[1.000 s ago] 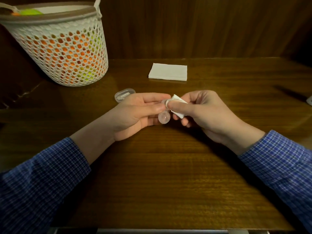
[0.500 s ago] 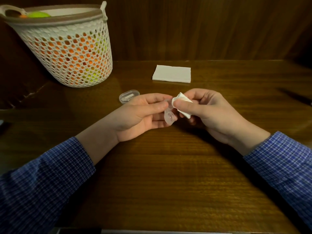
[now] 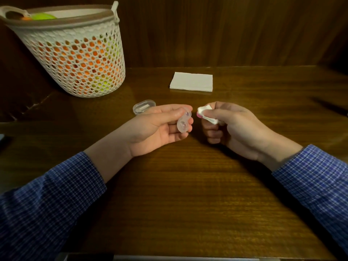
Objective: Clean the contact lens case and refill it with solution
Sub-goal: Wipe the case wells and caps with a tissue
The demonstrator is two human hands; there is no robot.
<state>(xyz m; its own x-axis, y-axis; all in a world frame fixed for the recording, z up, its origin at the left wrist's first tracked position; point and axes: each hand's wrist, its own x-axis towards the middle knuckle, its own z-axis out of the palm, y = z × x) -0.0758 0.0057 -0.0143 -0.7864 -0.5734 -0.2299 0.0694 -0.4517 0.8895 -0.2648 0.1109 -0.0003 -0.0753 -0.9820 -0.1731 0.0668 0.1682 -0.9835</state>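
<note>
— What sits at the far left?

— A white lattice basket (image 3: pixel 75 59) stands on the dark wooden table (image 3: pixel 178 185), with orange and yellow-green things showing through its holes. Just right of it and nearer, a small clear oval container (image 3: pixel 144 106) lies flat on the wood, partly behind the left hand.

— And the lens case?

— The left hand (image 3: pixel 160 127), palm up above the table's middle, holds the clear contact lens case (image 3: pixel 183 121) between thumb and fingertips. Its two round wells face up toward the camera. Its long axis runs from near-left to far-right, the far end tipped toward the right hand.

— Is the right hand touching it?

— No, there is a small gap between them. The right hand (image 3: pixel 231 127) is curled around a crumpled white tissue (image 3: pixel 206 113), pinched by thumb and forefinger; something pink shows at the tissue's near-left edge, too small to identify.

— Anything farther back?

— A folded white napkin (image 3: pixel 191 81) lies flat near the table's far edge, well apart from both hands. Behind the table rises dark wood panelling. Both sleeves are blue check.
</note>
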